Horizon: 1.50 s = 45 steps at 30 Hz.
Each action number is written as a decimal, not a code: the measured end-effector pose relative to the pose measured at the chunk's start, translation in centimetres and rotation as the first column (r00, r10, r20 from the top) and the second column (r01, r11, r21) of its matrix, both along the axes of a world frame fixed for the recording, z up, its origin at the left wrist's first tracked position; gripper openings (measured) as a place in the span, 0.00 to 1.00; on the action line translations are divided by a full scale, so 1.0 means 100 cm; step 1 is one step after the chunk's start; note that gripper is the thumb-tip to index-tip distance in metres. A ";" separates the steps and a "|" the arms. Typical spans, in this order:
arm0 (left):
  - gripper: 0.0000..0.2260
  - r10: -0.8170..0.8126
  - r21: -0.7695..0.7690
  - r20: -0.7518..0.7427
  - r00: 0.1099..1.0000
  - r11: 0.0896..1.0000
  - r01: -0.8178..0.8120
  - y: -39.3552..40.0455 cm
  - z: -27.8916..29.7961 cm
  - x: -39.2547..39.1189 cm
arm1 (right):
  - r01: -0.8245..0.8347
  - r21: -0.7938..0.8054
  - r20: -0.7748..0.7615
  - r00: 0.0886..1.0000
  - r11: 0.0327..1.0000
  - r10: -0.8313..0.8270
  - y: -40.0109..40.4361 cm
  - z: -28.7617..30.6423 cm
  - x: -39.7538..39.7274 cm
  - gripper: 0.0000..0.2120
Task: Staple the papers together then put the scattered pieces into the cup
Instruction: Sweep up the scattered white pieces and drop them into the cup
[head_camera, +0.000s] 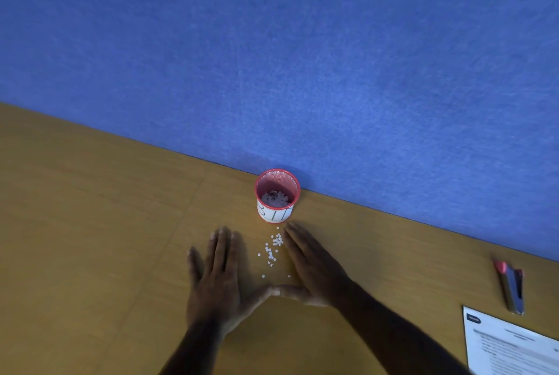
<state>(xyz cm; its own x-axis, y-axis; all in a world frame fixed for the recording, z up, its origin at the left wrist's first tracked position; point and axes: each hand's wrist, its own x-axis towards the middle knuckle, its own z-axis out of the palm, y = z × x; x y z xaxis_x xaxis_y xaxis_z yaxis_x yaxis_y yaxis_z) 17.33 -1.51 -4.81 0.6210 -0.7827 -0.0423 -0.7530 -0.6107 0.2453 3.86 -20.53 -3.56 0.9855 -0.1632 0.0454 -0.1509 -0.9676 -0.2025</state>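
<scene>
Papers (514, 344) lie on wooden desk (90, 223) against blue wall (272, 42).

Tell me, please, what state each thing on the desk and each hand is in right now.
Cup: upright against the blue wall, partly filled with white pieces.
Scattered pieces: loose on the desk, between the hands.
Left hand: open, flat on the desk, holding nothing.
Right hand: open, flat, thumb tip meeting the left thumb.
Stapler: lying at the right, untouched.
Papers: lying flat at the lower right; staple not visible.
</scene>
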 end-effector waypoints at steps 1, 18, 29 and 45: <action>0.57 -0.004 -0.003 0.000 1.000 1.000 0.004 0.000 0.000 0.000 | -0.003 0.008 0.003 1.000 1.000 0.003 0.000 0.000 0.000 0.51; 0.57 0.002 0.004 -0.015 1.000 1.000 -0.002 0.000 0.001 0.000 | -0.078 0.017 0.073 0.994 0.997 0.076 -0.003 0.000 -0.001 0.48; 0.58 -0.002 0.029 -0.015 1.000 1.000 0.002 0.000 0.004 0.000 | -0.118 0.056 0.092 0.989 0.991 0.113 -0.002 0.002 0.001 0.46; 0.68 -0.048 0.068 -0.073 0.996 0.996 0.053 0.003 0.007 0.006 | -0.332 0.016 0.071 0.941 0.943 0.330 0.032 0.009 -0.009 0.50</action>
